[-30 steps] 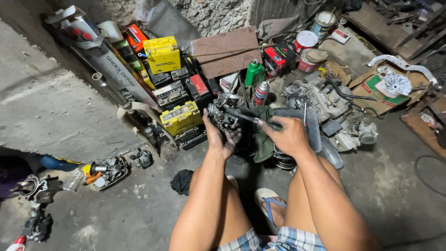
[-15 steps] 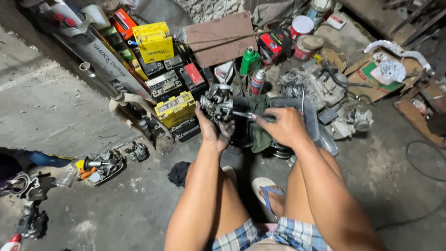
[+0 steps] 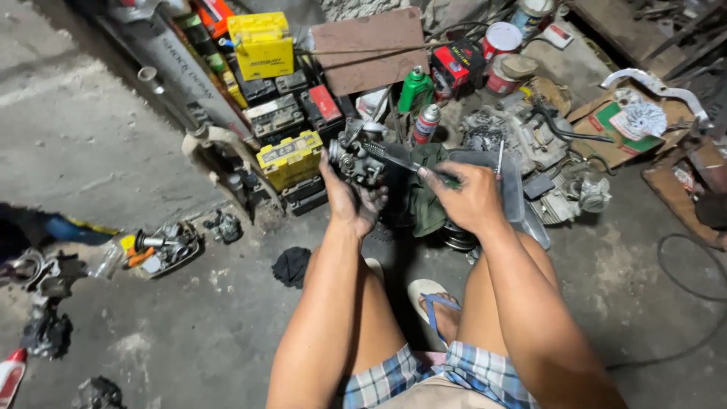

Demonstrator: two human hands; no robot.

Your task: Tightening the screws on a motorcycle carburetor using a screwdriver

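Observation:
My left hand (image 3: pixel 351 198) grips a small grey metal carburettor (image 3: pixel 357 154) from below, holding it up in front of my knees. My right hand (image 3: pixel 467 198) is closed on the dark handle of a screwdriver (image 3: pixel 400 158) whose shaft runs left into the carburettor. Both hands are smeared with black grease. A dark green rag (image 3: pixel 425 198) lies under the tool, between my hands. My bare knees and checked shorts fill the lower middle.
Yellow and black batteries (image 3: pixel 290 157) are stacked at the left of the hands. A green bottle (image 3: pixel 415 88) and a spray can (image 3: pixel 427 123) stand behind. Engine parts (image 3: pixel 524 140) lie to the right. A tray of small parts (image 3: pixel 160 248) sits on the concrete floor at left.
The view has shifted a little, so the hands sit lower in frame. Both hands keep their grip on the carburettor and the screwdriver.

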